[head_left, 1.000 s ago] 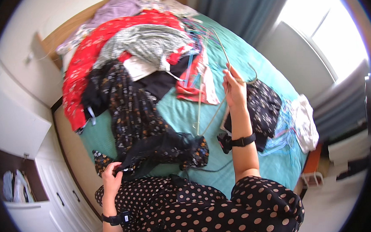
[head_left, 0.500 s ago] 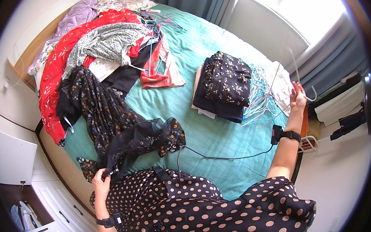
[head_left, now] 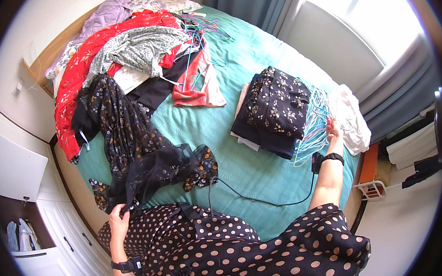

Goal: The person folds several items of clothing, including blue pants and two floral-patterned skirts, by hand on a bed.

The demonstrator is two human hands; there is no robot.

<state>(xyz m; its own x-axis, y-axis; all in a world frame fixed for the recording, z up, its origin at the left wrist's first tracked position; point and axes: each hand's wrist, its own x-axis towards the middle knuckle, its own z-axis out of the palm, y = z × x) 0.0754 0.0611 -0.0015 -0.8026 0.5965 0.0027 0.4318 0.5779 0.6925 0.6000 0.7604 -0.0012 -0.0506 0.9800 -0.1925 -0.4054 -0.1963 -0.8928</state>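
A black dress with small orange and white flowers (head_left: 125, 128) lies spread across the left side of the bed, its sheer dark part nearest me. My left hand (head_left: 118, 221) pinches the near edge of that dress between thumb and fingers. At the right, my right hand (head_left: 333, 129) rests against a heap of pale blue and white clothes hangers (head_left: 313, 125). Its fingers overlap the hangers, so their grip is unclear. Beside the heap sits a folded stack of dark clothes, topped by a black floral garment (head_left: 274, 102).
A crumpled white cloth (head_left: 349, 119) lies beyond my right hand. Red floral (head_left: 72, 106) and grey patterned clothes (head_left: 131, 50) pile up at the far left, with more hangers (head_left: 205, 26) by them. A dark cable (head_left: 254, 196) crosses the teal bedspread (head_left: 205, 129).
My right hand has come down and left from its raised place onto the hanger heap, bringing down the pale hanger it held. My left hand keeps its pinch on the dress. The view shifts slightly.
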